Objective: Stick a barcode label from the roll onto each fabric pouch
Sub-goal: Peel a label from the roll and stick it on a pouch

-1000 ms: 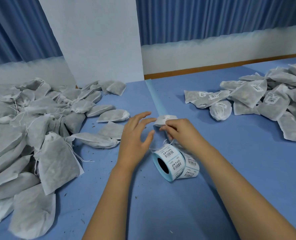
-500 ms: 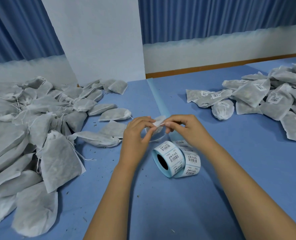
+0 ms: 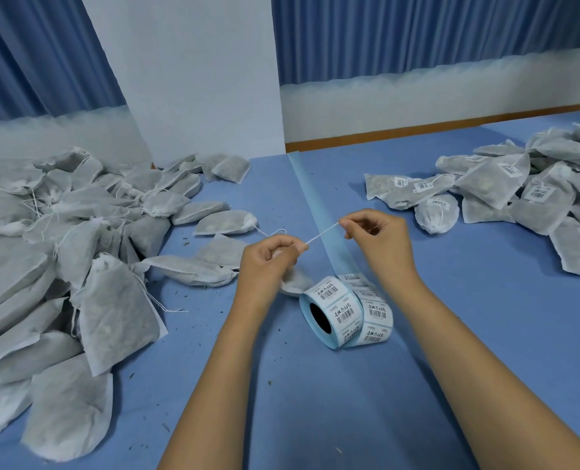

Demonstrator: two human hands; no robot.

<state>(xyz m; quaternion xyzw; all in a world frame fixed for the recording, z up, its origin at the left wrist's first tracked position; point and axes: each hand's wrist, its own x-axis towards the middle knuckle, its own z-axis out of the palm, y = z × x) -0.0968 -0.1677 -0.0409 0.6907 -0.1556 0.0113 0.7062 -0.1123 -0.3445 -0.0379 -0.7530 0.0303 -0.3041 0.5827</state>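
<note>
My left hand (image 3: 269, 262) grips the gathered neck of a grey fabric pouch (image 3: 295, 283), which hangs under the hand and is mostly hidden by it. My right hand (image 3: 373, 237) pinches the end of the pouch's white drawstring (image 3: 321, 236), stretched taut between the two hands. The roll of barcode labels (image 3: 332, 308) lies on its side on the blue table just below the hands, with a strip of labels (image 3: 371, 310) unwound to its right. Pale blue backing tape (image 3: 312, 195) runs from the roll toward the far edge.
A large heap of unlabelled pouches (image 3: 61, 252) covers the left of the blue table (image 3: 315, 401). Labelled pouches (image 3: 519, 191) are piled at the right. A white panel (image 3: 193, 79) stands at the table's far edge, with blue curtains behind.
The hands held the pouch together a moment ago. Now they have drawn apart, the right hand pulling the drawstring out to the right while the left keeps the pouch.
</note>
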